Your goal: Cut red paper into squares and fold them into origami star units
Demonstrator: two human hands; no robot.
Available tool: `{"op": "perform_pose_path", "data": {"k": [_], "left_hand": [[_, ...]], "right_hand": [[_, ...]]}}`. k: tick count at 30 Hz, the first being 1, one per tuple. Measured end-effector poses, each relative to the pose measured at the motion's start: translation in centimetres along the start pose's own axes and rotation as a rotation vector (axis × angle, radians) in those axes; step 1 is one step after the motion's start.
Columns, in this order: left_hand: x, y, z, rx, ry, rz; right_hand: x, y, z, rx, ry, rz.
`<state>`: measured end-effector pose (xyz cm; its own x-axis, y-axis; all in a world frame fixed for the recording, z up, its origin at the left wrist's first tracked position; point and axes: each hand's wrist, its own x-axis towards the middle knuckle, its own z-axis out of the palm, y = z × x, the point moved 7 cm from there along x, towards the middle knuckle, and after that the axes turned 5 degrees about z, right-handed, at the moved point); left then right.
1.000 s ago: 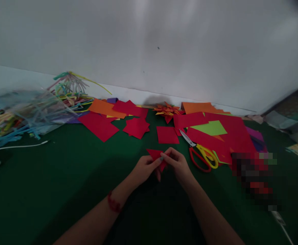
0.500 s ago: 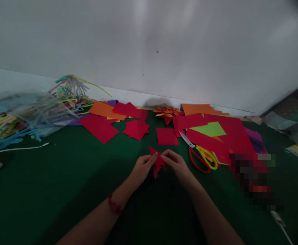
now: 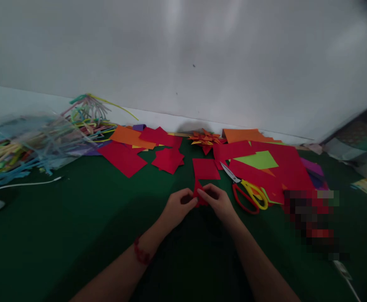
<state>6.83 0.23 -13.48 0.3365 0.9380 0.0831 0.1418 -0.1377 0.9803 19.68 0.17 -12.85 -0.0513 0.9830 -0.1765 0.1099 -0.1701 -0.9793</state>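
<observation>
My left hand (image 3: 177,206) and my right hand (image 3: 218,202) meet over the green table (image 3: 76,218), both pinched on a small folded red paper piece (image 3: 199,195) held between their fingertips. Most of the piece is hidden by my fingers. A flat red paper square (image 3: 206,168) lies just beyond my hands. Scissors with a red and a yellow handle (image 3: 249,193) lie right of my right hand, blades pointing away to the left.
Red sheets (image 3: 122,157), orange sheets (image 3: 128,135) and a lime green sheet (image 3: 258,159) are spread along the wall. A folded orange and red paper star (image 3: 206,137) sits at the back. Coloured straws in clear wrap (image 3: 29,142) pile at left. A white cable (image 3: 22,183) lies nearby.
The red piece has been folded smaller: a wide triangle showed a second ago, now only a small bit shows between my fingertips. Both hands have shifted slightly away from me.
</observation>
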Motion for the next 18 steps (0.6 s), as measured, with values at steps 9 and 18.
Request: {"op": "perform_pose_path", "data": {"k": [9, 18], "left_hand": [[0.1, -0.7, 0.0, -0.101, 0.031, -0.093], [0.4, -0.9, -0.4, -0.076, 0.084, 0.018]], "right_hand": [[-0.5, -0.2, -0.5, -0.086, -0.231, 0.031], [-0.1, 0.0, 0.2, -0.1, -0.176, -0.054]]}}
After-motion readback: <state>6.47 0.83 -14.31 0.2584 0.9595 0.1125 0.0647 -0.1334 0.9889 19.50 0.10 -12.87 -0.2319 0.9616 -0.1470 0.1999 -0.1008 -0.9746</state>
